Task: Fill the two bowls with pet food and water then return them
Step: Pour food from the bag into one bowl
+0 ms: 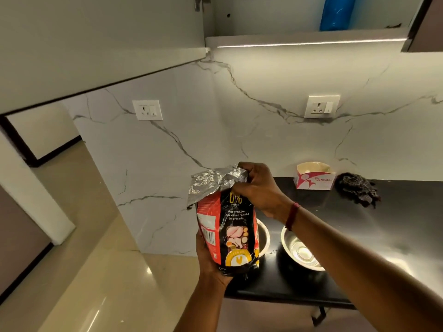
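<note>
A red and black pet food bag (230, 226) with a silver foil top is held upright above the left end of the black counter (383, 236). My left hand (211, 262) grips the bag from below. My right hand (259, 188) pinches the opened foil top. Two steel bowls stand on the counter: one bowl (263, 238) is mostly hidden behind the bag, the other bowl (299, 251) sits to its right and looks shiny, its contents unclear.
A white and pink cardboard box (314, 176) and a dark crumpled cloth (357, 190) lie at the back of the counter against the marble wall. An open overhead cabinet holds a blue item (338, 13). Tiled floor lies to the left.
</note>
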